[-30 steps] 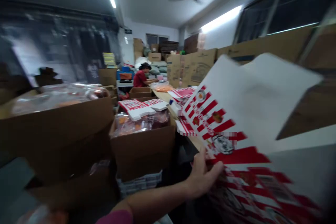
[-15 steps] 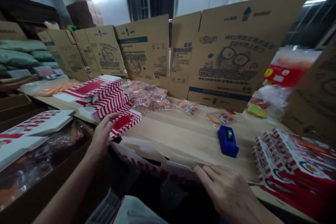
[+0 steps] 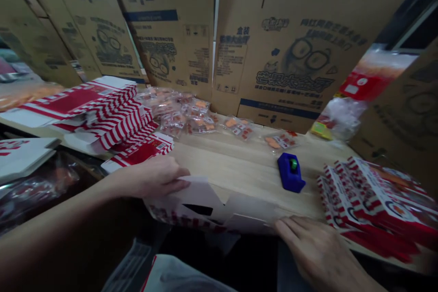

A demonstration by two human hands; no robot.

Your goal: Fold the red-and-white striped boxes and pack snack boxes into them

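A red-and-white striped carton (image 3: 208, 207) lies partly opened at the near edge of the wooden table (image 3: 239, 169), white flaps up. My left hand (image 3: 153, 178) rests on its left end, fingers closed over a flap. My right hand (image 3: 315, 248) lies flat with fingers stretched against its right end. A stack of flat striped cartons (image 3: 102, 114) sits just left of my left hand. Filled striped cartons (image 3: 372, 205) are piled to the right of my right hand.
A blue tape dispenser (image 3: 290, 173) stands on the table beyond the carton. Clear snack packets (image 3: 185, 114) lie further back. Upright brown cardboard boxes (image 3: 273, 45) wall the far side. A box of bagged goods (image 3: 30, 178) sits at the left.
My view has tipped down toward the table. My left hand moved from the flat stack onto the carton's left flap. The carton now stands more opened, and my right hand stays at its right end.
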